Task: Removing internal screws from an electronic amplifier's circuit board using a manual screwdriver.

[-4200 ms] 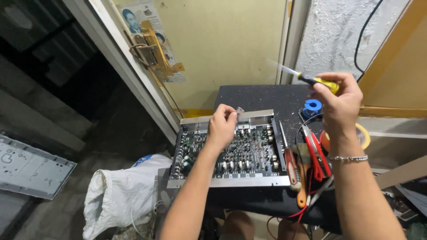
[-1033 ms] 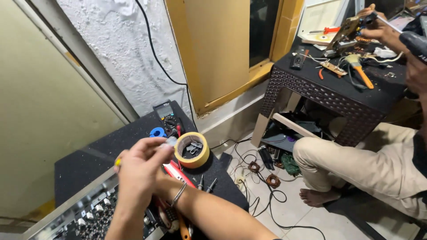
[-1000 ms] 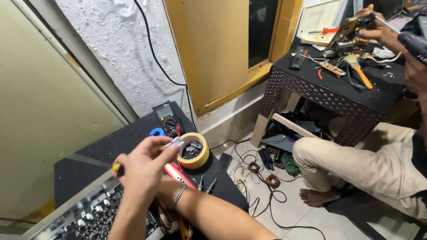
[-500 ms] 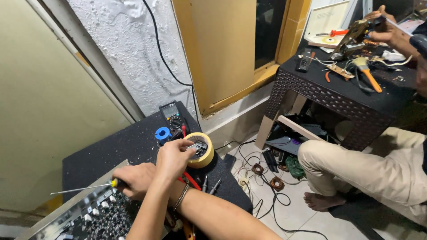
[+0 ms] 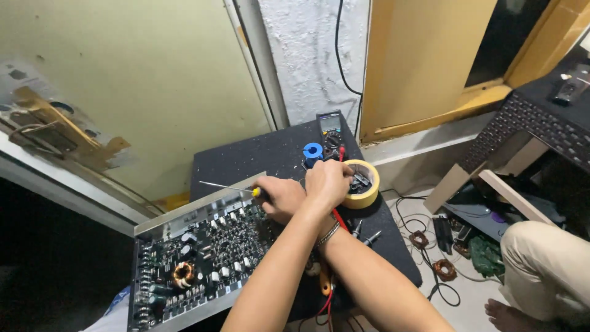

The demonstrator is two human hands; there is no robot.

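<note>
I am gripping the screwdriver (image 5: 228,187) in my right hand (image 5: 279,198), its shaft pointing to 9 o'clock, while my left hand (image 5: 329,182), crossed over it, is curling on the tape roll (image 5: 369,195) at 3 o'clock, and I cannot tell if it is holding anything.

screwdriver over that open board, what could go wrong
The screwdriver in the right hand points over the open circuit board; a slip could scratch or short parts. The left hand crosses over it into the tape roll, so a bump might spill the small metal bits inside.

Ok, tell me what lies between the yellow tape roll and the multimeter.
A small blue spool sits between the tape roll and the multimeter, with a red lead beside it, in the head view.
</note>
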